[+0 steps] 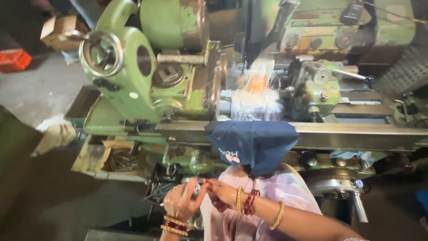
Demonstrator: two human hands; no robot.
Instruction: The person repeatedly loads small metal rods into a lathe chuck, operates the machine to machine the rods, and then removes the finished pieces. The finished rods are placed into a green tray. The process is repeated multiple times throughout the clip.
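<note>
**Hands meet below the lathe**

The left hand [180, 203] curls upward, fingers pinched against the right hand [221, 192], which nips a small red piece [207, 182] too blurred to identify. Bangles [249, 201] ring both wrists. Above hangs a blue cloth [253, 143] over the green lathe [147, 76]. Both forearms are cut off below.

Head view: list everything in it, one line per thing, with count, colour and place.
Lathe: one, green, worn, across the middle.
Handwheel: one, metal, lathe's left end.
Cloth: one, dark blue, draped over the lathe's front rail.
Cardboard box: one, brown, top left.
Crate: one, orange, far left floor.
Metal scraps: a pile, grey, in the tray below.
Left hand: bangled, bottom centre, fingers meeting the right's.
Right hand: bangled, pinching something small and red.
</note>
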